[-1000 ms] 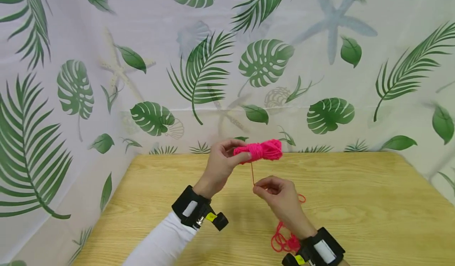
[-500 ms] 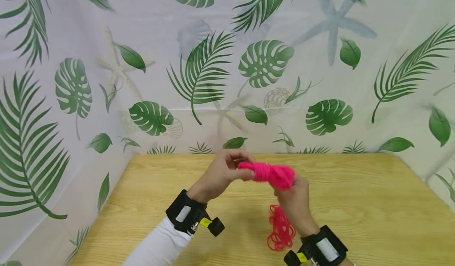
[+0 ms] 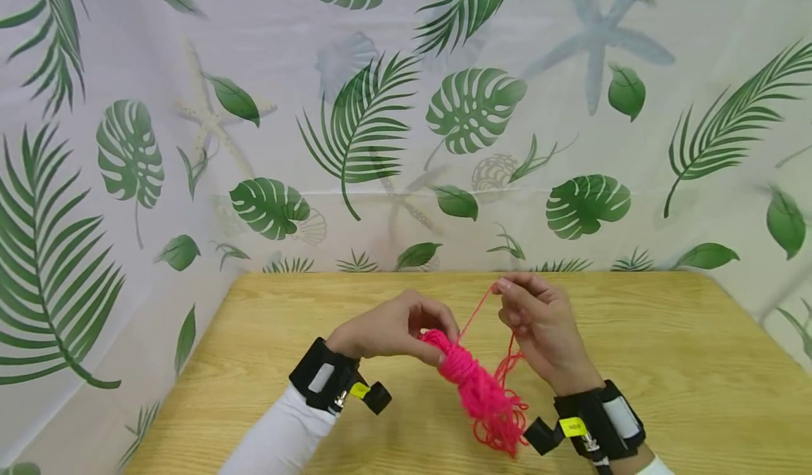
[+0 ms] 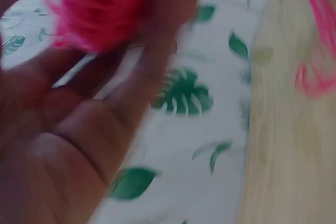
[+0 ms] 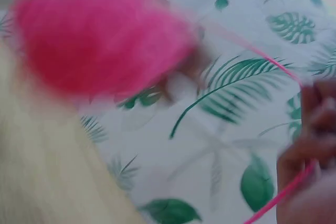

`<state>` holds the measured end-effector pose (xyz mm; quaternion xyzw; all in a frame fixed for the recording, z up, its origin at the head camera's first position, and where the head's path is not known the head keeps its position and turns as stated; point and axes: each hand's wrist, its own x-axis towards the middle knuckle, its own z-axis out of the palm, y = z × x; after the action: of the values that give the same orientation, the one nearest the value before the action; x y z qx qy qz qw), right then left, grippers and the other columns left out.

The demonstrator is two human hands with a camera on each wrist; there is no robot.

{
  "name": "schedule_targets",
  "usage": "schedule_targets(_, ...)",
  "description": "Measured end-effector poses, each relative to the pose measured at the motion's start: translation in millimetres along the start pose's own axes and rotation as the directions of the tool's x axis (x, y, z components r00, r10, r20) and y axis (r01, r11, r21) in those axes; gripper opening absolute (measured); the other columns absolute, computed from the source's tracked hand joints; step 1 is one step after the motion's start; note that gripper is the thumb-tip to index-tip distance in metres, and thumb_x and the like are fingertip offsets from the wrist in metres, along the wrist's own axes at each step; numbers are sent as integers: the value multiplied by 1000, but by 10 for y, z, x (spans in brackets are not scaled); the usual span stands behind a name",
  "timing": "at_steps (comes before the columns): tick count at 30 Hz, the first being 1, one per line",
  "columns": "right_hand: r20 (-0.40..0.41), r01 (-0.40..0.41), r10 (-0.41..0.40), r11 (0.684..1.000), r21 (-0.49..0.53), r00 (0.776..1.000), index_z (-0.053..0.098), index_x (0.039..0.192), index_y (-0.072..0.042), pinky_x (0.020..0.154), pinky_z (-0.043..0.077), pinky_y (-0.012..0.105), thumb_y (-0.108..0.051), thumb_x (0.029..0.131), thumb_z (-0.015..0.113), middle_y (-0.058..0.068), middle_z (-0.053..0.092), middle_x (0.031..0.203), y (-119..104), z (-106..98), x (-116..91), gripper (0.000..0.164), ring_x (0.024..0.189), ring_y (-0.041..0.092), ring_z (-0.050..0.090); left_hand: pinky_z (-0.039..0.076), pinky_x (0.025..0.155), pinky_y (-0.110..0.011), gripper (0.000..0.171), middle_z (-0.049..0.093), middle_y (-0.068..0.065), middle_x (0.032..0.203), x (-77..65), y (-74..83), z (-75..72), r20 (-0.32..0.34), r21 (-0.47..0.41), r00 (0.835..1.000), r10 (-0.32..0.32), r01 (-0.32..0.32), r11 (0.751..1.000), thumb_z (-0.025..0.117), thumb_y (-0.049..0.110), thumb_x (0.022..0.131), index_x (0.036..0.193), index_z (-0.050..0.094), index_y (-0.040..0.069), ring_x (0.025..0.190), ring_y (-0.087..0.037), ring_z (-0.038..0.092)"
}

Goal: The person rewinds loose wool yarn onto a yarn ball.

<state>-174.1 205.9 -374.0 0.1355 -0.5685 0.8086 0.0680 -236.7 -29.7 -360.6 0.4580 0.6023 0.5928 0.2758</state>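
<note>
A bundle of bright pink yarn [image 3: 478, 387], wound round its middle, hangs tilted down to the right in the head view. My left hand [image 3: 396, 327] pinches its upper left end between thumb and fingers. Up and to the right, my right hand [image 3: 545, 320] pinches a single strand [image 3: 476, 311] that runs taut from the bundle's wound middle. More of the strand drops from below that hand toward loose loops of yarn [image 3: 507, 433]. In the right wrist view the bundle [image 5: 105, 40] is blurred, and the strand crosses to the curled fingers [image 5: 317, 114].
A wooden table [image 3: 666, 362] lies under both hands. Behind it and at the sides hangs a white cloth [image 3: 393, 235] printed with green leaves and starfish. Black wrist straps with small cameras [image 3: 374, 396] sit on both wrists.
My right hand has gone from below the bundle, past its far side, up to the right, pulling the strand along. The left hand has lowered and tilted the bundle downward.
</note>
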Motion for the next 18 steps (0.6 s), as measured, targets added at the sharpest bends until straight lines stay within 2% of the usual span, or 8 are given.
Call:
schedule_targets(2, -98, -22, 1, 977, -212, 995, 73, 95, -7, 53, 35, 20, -4, 98, 65, -1, 69, 82, 123, 26, -25, 9, 59, 8, 46, 54, 78, -24, 13, 64, -5, 98, 6, 16, 67, -106, -219, 989, 107, -128, 967, 73, 1, 87, 99, 70, 5, 89, -16, 60)
schedule_targets(3, -84, -29, -4, 925, -379, 996, 72, 94, -7, 53, 38, 20, -5, 96, 69, -3, 67, 79, 166, 42, -47, 5, 59, 7, 47, 55, 80, -25, 13, 64, -4, 100, 22, 29, 97, -211, -281, 969, 132, -189, 941, 73, 3, 88, 100, 71, 8, 91, -15, 60)
schedule_targets(6, 134, 119, -20, 602, -789, 991, 72, 90, -9, 51, 43, 22, -4, 89, 76, -9, 63, 74, 180, 89, -121, 7, 58, 6, 49, 55, 82, -24, 14, 65, -4, 104, 96, 60, 133, -527, -217, 840, 130, -281, 935, 73, 5, 89, 103, 72, 8, 92, -14, 62)
schedule_targets(8, 326, 294, -12, 460, -838, 945, 73, 89, -15, 50, 41, 23, -5, 87, 78, -13, 62, 75, 83, 104, -142, 12, 57, 5, 46, 56, 75, -24, 15, 66, -5, 101, 131, 58, 111, -636, -3, 766, 94, -124, 992, 73, 4, 87, 101, 73, 5, 88, -14, 62)
schedule_targets(10, 416, 349, 16, 517, -781, 909, 73, 89, -17, 50, 42, 23, -3, 87, 78, -12, 62, 75, -49, 86, -137, 15, 57, 6, 47, 53, 64, -24, 13, 67, -5, 93, 132, 41, 85, -640, 231, 768, 25, 161, 960, 74, 3, 83, 96, 72, 3, 77, -13, 60)
schedule_targets(13, 342, 218, -1, 774, -595, 940, 74, 94, -11, 52, 40, 24, 1, 91, 72, -5, 68, 81, -201, 25, -83, 12, 61, 9, 49, 49, 57, -25, 9, 67, -2, 84, 98, 7, 71, -466, 481, 875, -134, 377, 791, 75, 3, 80, 87, 72, 7, 68, -13, 58)
schedule_targets(15, 198, 122, -42, 904, -410, 979, 73, 98, -4, 50, 33, 28, 2, 95, 67, 1, 70, 85, -184, -20, -18, 9, 59, 13, 43, 50, 60, -25, 8, 66, 0, 83, 78, 4, 73, -271, 478, 934, -231, 339, 810, 75, 1, 81, 86, 72, 8, 69, -13, 60)
schedule_targets(18, -53, 13, -28, 964, -264, 998, 73, 101, -1, 52, 27, 29, -4, 98, 66, 1, 71, 86, 23, -70, 53, 8, 58, 13, 36, 53, 69, -26, 10, 67, -2, 89, 45, 34, 72, -53, 220, 980, -190, 197, 955, 72, -2, 84, 93, 72, 2, 78, -14, 63)
